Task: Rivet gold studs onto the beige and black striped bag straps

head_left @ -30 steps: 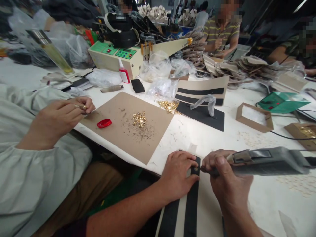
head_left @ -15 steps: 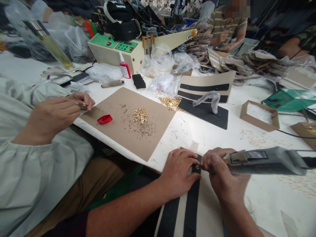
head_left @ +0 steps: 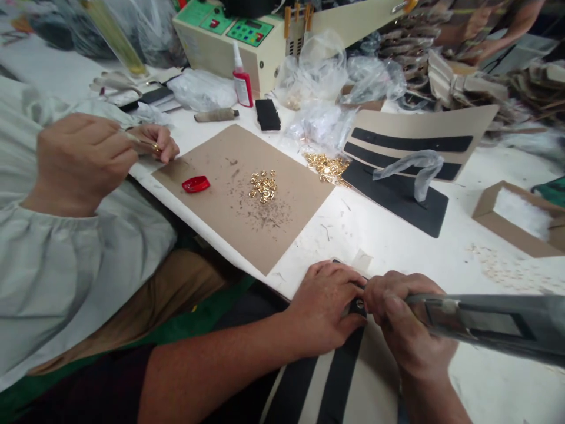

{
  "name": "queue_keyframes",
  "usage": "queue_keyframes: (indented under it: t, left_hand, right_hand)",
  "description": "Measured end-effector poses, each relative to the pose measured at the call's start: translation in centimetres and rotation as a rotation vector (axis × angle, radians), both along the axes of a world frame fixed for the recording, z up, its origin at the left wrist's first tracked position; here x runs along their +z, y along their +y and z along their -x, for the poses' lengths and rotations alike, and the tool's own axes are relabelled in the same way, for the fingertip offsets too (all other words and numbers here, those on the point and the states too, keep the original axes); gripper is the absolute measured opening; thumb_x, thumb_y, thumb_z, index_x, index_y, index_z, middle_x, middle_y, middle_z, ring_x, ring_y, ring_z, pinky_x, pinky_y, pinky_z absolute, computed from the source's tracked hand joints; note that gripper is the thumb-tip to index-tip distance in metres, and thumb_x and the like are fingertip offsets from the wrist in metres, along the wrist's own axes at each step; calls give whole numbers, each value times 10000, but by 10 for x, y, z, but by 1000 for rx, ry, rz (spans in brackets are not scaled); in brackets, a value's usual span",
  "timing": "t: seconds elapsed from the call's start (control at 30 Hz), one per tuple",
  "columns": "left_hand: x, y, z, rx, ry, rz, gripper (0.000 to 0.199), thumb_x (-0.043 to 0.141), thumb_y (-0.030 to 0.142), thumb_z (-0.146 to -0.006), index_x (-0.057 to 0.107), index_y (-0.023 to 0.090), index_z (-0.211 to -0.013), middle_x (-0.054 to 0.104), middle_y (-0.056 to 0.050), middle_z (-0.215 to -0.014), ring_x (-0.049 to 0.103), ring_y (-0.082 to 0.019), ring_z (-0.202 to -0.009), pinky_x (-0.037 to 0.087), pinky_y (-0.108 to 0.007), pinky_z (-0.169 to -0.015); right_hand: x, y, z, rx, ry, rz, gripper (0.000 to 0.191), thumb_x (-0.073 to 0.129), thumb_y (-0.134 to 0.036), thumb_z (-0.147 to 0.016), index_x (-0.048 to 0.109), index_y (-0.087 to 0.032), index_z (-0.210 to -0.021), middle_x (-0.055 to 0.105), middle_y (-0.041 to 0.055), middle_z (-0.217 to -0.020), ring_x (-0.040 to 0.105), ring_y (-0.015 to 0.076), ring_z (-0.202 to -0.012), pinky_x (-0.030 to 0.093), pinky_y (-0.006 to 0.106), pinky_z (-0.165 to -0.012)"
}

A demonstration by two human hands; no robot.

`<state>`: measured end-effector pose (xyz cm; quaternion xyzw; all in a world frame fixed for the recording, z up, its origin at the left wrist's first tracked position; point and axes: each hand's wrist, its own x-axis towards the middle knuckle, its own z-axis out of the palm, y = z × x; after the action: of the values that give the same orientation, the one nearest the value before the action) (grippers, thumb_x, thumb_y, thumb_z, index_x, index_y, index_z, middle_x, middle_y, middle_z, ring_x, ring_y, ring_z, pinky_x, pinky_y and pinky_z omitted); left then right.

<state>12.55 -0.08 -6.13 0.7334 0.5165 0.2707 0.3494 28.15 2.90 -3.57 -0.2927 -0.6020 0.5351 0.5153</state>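
Observation:
A beige panel with black strips lies at the bottom centre, partly over the table's front edge. My left hand is wrapped over its top end, fingers and thumb around a small metal ring on a black strip. My right hand is closed around the narrow front end of a grey tool, which points left toward the ring. The tool's tip is hidden by my right fingers. Gold metal pieces lie in a pile on a brown board.
A co-worker's hands hold a small gold piece at the left. A red dish sits on the board. Behind stand a red bottle, a black block and a machine. A cardboard box is at right.
The view has tilted down and shifted. The tool now looks larger and points more level, still in my right hand. The co-worker's nearer hand has lifted. My left hand keeps its hold.

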Motion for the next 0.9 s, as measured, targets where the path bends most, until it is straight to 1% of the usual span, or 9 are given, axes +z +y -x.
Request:
queue_keyframes:
  t: [0.13, 0.33, 0.43, 0.5, 0.57, 0.67, 0.73, 0.8, 0.9]
  left_hand:
    - [3, 1, -1, -8, 10, 7, 241, 651, 441, -909, 707, 282, -1082, 663, 67, -1350, 519, -186, -1387, 325, -433, -1234]
    - [7, 0, 0, -11, 17, 14, 238, 739, 382, -838, 714, 282, -1053, 673, 68, -1347, 531, -206, -1381, 355, -444, -1208]
    - [6, -2, -1, 4, 13, 4, 282, 759, 392, -822, 715, 313, -1089, 671, 83, -1343, 540, -189, -1364, 364, -444, -1203]
    - [4, -2, -1, 16, 11, -14, 307, 769, 396, -813, 717, 317, -1105, 672, 79, -1347, 548, -181, -1354, 371, -436, -1208]
    - [1, -2, -1, 24, 15, -42, 302, 775, 383, -806, 721, 302, -1092, 675, 69, -1350, 558, -177, -1343, 385, -431, -1209]
    - [-2, 0, -1, 22, 30, -86, 310, 787, 370, -793, 726, 276, -1083, 683, 42, -1351, 574, -191, -1333, 418, -444, -1204]
    - [-1, 1, 0, -3, 34, -111, 336, 786, 357, -795, 729, 259, -1111, 690, 19, -1350, 586, -197, -1326, 440, -450, -1207]
    - [3, 0, 3, -14, 19, -144, 321, 746, 308, -830, 731, 246, -1145, 697, 1, -1347, 590, -191, -1327, 455, -444, -1217]
    - [10, -11, 18, 32, -32, -247, 282, 577, 168, -914, 736, 230, -1139, 706, -7, -1329, 585, -149, -1331, 471, -399, -1228]
  right_hand:
    - [3, 0, 0, 18, 33, 35, 114, 641, -163, -935, 610, -194, -829, 553, -21, -651, 546, 128, -568, 467, 320, -567]
    - [2, 2, 3, -24, 52, 29, 146, 636, -175, -943, 592, -188, -805, 514, -34, -611, 524, 116, -544, 455, 301, -546]
    - [6, 2, 7, -141, 67, 45, 191, 711, -263, -911, 585, -177, -796, 526, -26, -626, 533, 116, -537, 436, 281, -526]
    - [15, -3, 6, -227, 135, 61, 227, 730, -343, -896, 599, -173, -822, 532, -19, -636, 543, 125, -541, 431, 275, -516]
    - [27, -15, -2, -342, 209, 69, 240, 726, -387, -887, 613, -178, -860, 530, -19, -641, 549, 137, -556, 450, 282, -522]
    - [39, -48, -30, -614, 241, 124, 283, 775, -407, -825, 618, -183, -898, 529, -28, -643, 531, 135, -585, 482, 298, -567]
    - [37, -76, -59, -834, 132, 235, 371, 816, -462, -774, 635, -179, -931, 554, -24, -659, 541, 143, -623, 486, 313, -623]
    - [27, -105, -90, -1020, -162, 417, 482, 818, -571, -746, 674, -168, -967, 630, 15, -729, 603, 190, -720, 495, 354, -705]
    - [7, -143, -134, -1055, -668, 690, 624, 725, -707, -770, 707, -163, -1076, 726, 90, -893, 665, 296, -915, 499, 451, -848]
